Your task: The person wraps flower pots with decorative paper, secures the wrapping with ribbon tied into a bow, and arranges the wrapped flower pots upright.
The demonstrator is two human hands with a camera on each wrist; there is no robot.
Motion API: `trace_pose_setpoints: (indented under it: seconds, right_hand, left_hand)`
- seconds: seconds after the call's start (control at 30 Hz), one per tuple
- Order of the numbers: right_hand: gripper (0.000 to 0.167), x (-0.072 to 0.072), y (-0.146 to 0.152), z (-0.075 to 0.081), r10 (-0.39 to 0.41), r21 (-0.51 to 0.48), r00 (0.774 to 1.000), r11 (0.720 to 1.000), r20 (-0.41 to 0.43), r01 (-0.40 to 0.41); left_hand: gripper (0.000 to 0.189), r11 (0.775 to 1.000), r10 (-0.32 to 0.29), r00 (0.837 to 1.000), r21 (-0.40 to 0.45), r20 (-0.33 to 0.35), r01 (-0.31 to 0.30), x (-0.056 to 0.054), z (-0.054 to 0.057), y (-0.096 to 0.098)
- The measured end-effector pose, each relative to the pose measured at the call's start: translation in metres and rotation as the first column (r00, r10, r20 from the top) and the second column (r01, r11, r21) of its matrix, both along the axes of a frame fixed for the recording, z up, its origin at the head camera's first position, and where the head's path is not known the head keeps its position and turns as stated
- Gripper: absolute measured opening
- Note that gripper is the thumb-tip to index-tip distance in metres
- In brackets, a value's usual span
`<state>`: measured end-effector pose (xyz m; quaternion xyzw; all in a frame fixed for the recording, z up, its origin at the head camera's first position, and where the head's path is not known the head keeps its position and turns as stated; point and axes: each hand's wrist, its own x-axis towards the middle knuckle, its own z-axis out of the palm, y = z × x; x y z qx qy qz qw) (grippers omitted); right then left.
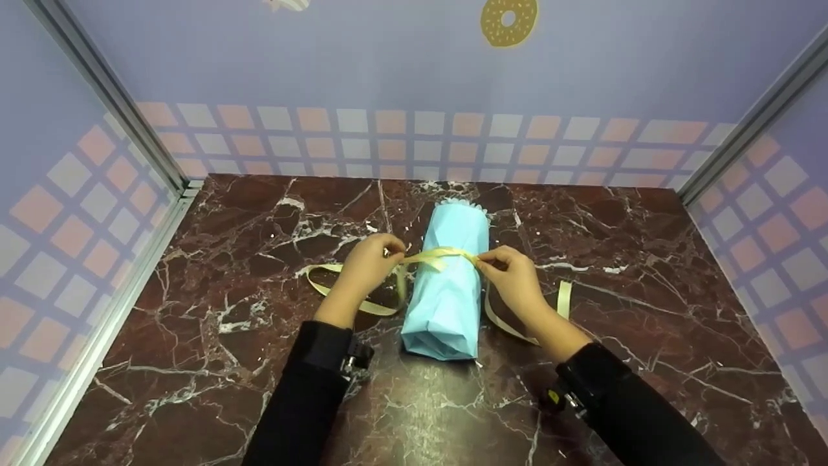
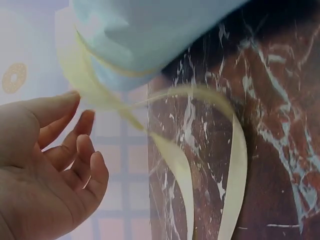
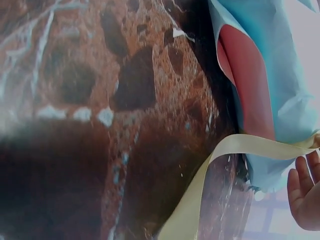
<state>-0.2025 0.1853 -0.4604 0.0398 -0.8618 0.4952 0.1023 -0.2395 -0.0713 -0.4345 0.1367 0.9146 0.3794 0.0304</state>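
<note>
A long bundle wrapped in light blue paper point(image 1: 446, 298) lies on the marble-patterned table, its ruffled end pointing away. Pale yellow ribbon point(image 1: 446, 252) crosses over its upper half. On the left side my left hand point(image 1: 372, 262) pinches one part of the ribbon between thumb and forefinger; in the left wrist view the other fingers of that hand point(image 2: 55, 165) are loosely curled. My right hand point(image 1: 514, 278) pinches the ribbon close to the bundle's right edge. The right wrist view shows a red layer point(image 3: 250, 80) under the blue paper, and the right hand point(image 3: 307, 195) only partly.
Loose ribbon tails curl on the table at both sides, one end point(image 1: 564, 299) standing up beside the right forearm. Small white bits are scattered on the dark red table point(image 1: 226, 362). Panels with a checked pattern point(image 1: 388, 142) enclose the back and both sides.
</note>
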Motion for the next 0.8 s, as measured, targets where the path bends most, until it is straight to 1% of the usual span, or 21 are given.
trace_pose_setpoints:
  seconds: [0.07, 0.17, 0.23, 0.33, 0.4, 0.5, 0.57, 0.63, 0.7, 0.8]
  right_hand:
    - [0.009, 0.001, -0.001, 0.0, -0.012, -0.008, 1.0, 1.0, 0.003, 0.013]
    - [0.009, 0.002, -0.002, 0.001, -0.039, -0.025, 0.999, 0.999, 0.018, 0.039]
    - [0.01, 0.004, -0.004, 0.002, -0.06, -0.045, 0.997, 0.997, 0.042, 0.062]
    - [0.013, 0.007, -0.007, 0.006, -0.086, -0.087, 0.989, 0.992, 0.119, 0.097]
    - [0.014, 0.01, -0.009, 0.009, -0.108, -0.1, 0.977, 0.987, 0.186, 0.128]
    - [0.015, 0.011, -0.013, 0.015, -0.134, -0.114, 0.956, 0.979, 0.262, 0.169]
    - [0.015, 0.01, -0.014, 0.018, -0.14, -0.125, 0.948, 0.975, 0.285, 0.182]
    - [0.015, 0.008, -0.015, 0.019, -0.133, -0.155, 0.946, 0.97, 0.296, 0.185]
    - [0.016, 0.006, -0.015, 0.018, -0.123, -0.188, 0.942, 0.964, 0.314, 0.188]
    - [0.016, 0.004, -0.011, 0.014, -0.122, -0.213, 0.933, 0.956, 0.34, 0.202]
  left_hand:
    - [0.024, 1.0, -0.005, 1.0, 0.012, 0.009, 0.005, 0.0, 0.001, 0.004]
    - [0.032, 0.999, -0.038, 0.999, 0.019, 0.021, 0.038, 0.0, 0.002, 0.015]
    - [0.032, 0.998, -0.063, 0.998, 0.003, 0.021, 0.063, 0.0, 0.002, 0.023]
    - [0.024, 0.997, -0.068, 0.998, -0.024, 0.016, 0.068, 0.001, 0.002, 0.031]
    - [0.018, 0.998, -0.057, 0.998, -0.017, 0.027, 0.058, 0.002, 0.0, 0.033]
    - [0.015, 0.999, -0.036, 0.998, 0.023, 0.052, 0.035, 0.005, -0.002, 0.032]
    - [0.013, 0.998, -0.028, 0.998, 0.059, 0.065, 0.024, 0.007, -0.002, 0.032]
    - [0.013, 0.996, -0.021, 0.997, 0.092, 0.072, 0.014, 0.009, -0.002, 0.03]
    - [0.011, 0.992, -0.009, 0.995, 0.124, 0.098, -0.003, 0.012, -0.002, 0.029]
    - [0.01, 0.986, 0.018, 0.991, 0.162, 0.136, -0.04, 0.016, -0.004, 0.028]
